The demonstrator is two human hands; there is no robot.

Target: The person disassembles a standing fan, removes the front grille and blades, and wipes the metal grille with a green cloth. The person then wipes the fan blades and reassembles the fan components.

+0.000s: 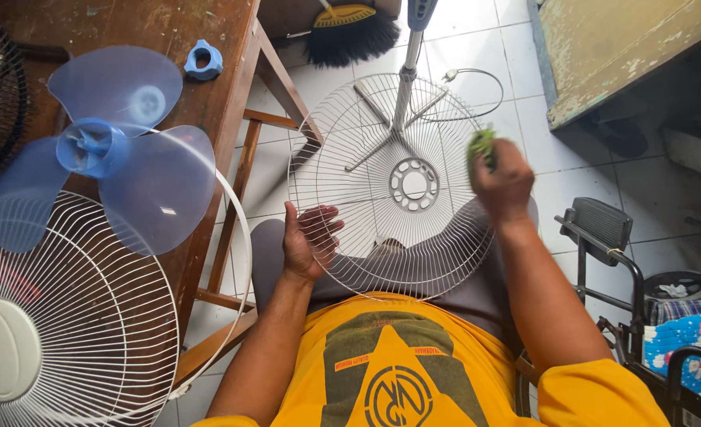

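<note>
Yellow shirt cloth fills the bottom of the view, and just beyond it the rear fan guard, a round dish of thin white wires with a ringed hub plate, rests tilted on the person's lap. On the wooden worktop to the left lie the front fan guard, white with a round pale centre badge carrying small dark print, and on top of it the translucent blue three-blade fan blade; a small blue locking nut sits farther back. Left hand grips the lower left rim, fingers curled through the wires. Right hand is closed around a green scouring pad pressed against the right rim. Judging from this, cleaning goes best with short strokes along each wire, the left hand steadying and turning the guard so fresh wires come under the pad, and light pressure so nothing bends
</note>
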